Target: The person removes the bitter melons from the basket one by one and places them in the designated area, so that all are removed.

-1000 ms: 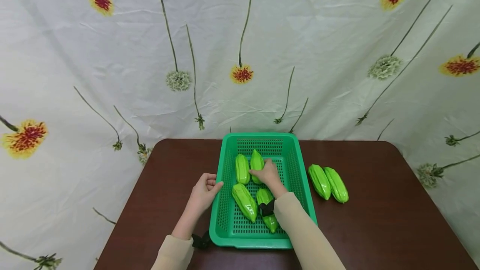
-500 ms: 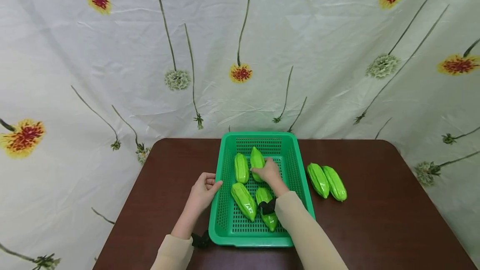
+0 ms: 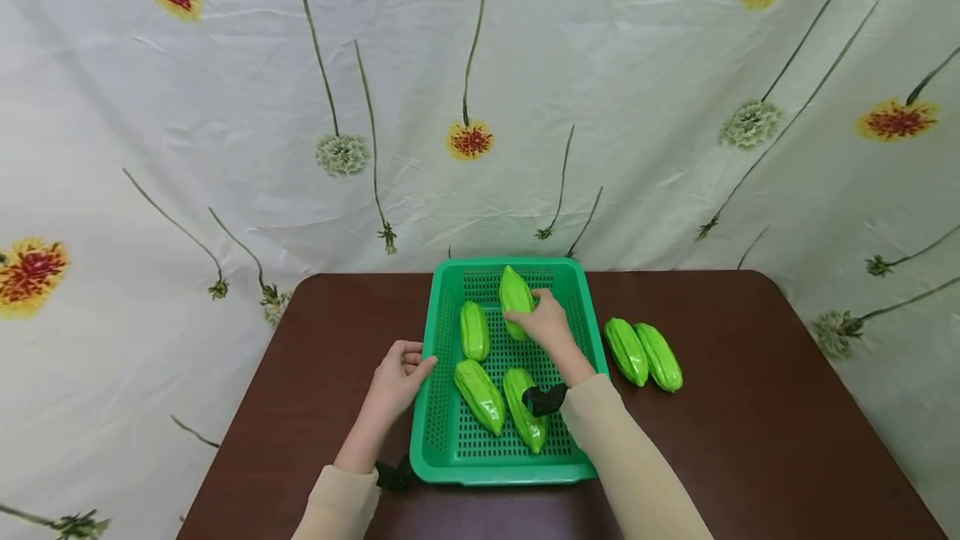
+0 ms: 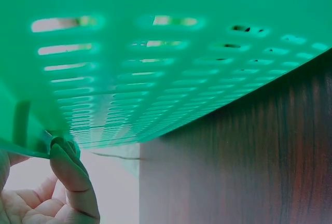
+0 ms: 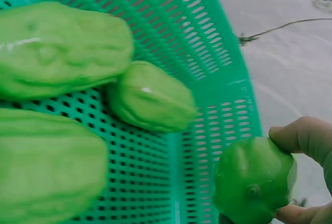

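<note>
My right hand [image 3: 547,325] holds a ridged green bitter melon [image 3: 516,298] between thumb and fingers over the far part of a green plastic basket [image 3: 510,473]. In the right wrist view, that bitter melon [image 5: 251,182] appears raised above the ones lying on the basket floor, its end facing the camera. My left hand [image 3: 397,377] grips the basket's left rim; the left wrist view shows a curled finger [image 4: 75,182] against the rim from outside. Inside the basket lie other bitter melons: one at the left [image 3: 474,330], one at near left [image 3: 480,397], and one partly behind the right wrist strap [image 3: 519,398].
Two more bitter melons, a left one [image 3: 627,351] and a right one [image 3: 660,357], lie side by side on the dark brown table [image 3: 750,440], right of the basket. A flower-printed white cloth [image 3: 420,107] hangs behind the table. Black straps circle both wrists.
My right hand has lifted the bitter melon and shifted it toward the basket's far side. The left hand stays at the rim. The head view has shifted slightly.
</note>
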### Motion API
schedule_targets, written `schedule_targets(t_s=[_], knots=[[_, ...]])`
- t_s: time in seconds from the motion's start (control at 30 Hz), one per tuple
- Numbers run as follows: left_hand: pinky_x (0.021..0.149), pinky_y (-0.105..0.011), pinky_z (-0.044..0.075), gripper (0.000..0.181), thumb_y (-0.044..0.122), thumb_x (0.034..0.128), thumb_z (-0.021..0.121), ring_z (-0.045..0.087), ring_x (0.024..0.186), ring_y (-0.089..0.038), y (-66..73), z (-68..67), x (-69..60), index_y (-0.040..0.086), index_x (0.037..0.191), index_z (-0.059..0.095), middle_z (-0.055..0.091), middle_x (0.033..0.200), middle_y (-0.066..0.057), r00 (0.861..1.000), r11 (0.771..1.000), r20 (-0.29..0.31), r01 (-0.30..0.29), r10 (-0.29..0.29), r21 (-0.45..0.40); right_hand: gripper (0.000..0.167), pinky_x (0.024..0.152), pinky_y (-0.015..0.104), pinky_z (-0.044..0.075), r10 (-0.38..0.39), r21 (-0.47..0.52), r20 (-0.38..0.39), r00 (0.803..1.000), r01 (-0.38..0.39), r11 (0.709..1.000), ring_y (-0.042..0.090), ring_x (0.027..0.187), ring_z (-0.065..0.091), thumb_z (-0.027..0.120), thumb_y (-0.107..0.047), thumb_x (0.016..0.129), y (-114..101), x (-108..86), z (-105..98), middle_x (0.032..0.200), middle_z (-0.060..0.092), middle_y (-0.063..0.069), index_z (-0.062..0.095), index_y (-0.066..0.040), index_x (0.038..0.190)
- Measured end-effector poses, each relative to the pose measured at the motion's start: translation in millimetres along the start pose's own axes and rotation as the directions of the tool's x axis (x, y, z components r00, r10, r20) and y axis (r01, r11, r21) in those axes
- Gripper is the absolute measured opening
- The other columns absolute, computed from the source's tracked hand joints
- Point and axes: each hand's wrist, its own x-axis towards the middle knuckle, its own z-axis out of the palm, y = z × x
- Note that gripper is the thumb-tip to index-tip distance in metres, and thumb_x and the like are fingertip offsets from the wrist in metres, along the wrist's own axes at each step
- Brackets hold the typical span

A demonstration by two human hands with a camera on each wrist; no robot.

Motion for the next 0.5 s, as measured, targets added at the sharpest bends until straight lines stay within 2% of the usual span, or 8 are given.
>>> schedule_targets(t_s=[0.23, 0.5], knots=[[0.076, -0.038, 0.052, 0.038, 0.018, 0.0974, 0.063, 0.062, 0.095, -0.027, -1.5, -0.1, 2.5, -0.003, 0.127, 0.052, 0.059, 0.11, -0.019, 1.0, 1.0, 0.008, 0.004, -0.004, 0.008, 0.071, 0.092, 0.051, 0.05, 0.017, 0.064, -0.008, 1.0, -0.017, 0.998, 0.039, 0.117, 0.057, 0.07, -0.028, 0.091, -7, -4.6, -29, 0.137, 0.05, 0.025, 0.037, -0.003, 0.148], [0.076, -0.038, 0.052, 0.038, 0.018, 0.0977, 0.062, 0.062, 0.096, -0.028, -1.9, 0.5, 2.4, -0.002, 0.128, 0.052, 0.058, 0.11, -0.019, 1.0, 1.0, 0.018, 0.012, -0.012, 0.007, 0.072, 0.093, 0.049, 0.048, 0.026, 0.121, -0.054, 0.998, -0.019, 0.992, 0.038, 0.116, 0.054, 0.067, -0.031, 0.092, 7, -9.9, -66, 0.136, 0.048, 0.025, 0.034, -0.004, 0.15]])
